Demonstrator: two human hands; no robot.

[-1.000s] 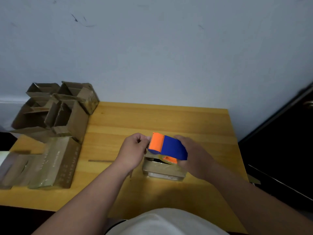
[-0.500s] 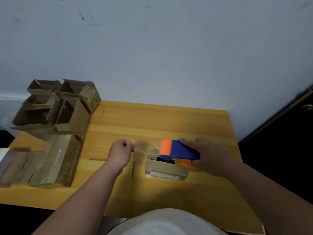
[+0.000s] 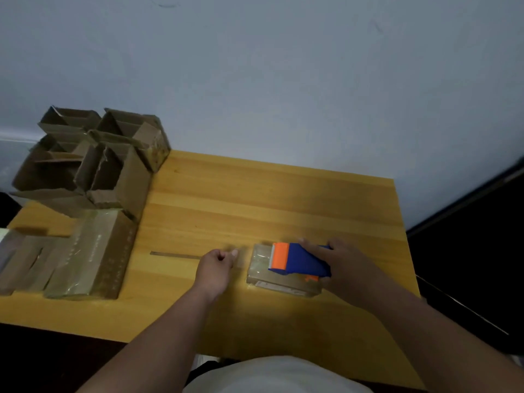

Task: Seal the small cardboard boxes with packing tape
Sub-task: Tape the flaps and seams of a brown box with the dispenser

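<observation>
A small flat cardboard box [image 3: 262, 268] lies on the wooden table [image 3: 255, 199], its top shiny with clear tape. A blue and orange tape dispenser [image 3: 297, 259] rests on the box, its orange end toward the left. My right hand [image 3: 340, 262] holds the dispenser from the right. My left hand [image 3: 217, 265] is to the left of the box, fingers pinched together; a faint clear tape end [image 3: 241, 252] seems to stretch from them toward the box, blurred.
Several open empty cardboard boxes [image 3: 93, 163] are piled at the table's back left corner. Taped flat boxes [image 3: 90, 253] lie at the front left. A thin strip [image 3: 175, 254] lies on the wood left of my left hand. A dark doorway is at the right.
The left hand has pulled away to the left from the dispenser's mouth, drawing tape out. The dispenser has come down onto the box top, with the right hand lower.
</observation>
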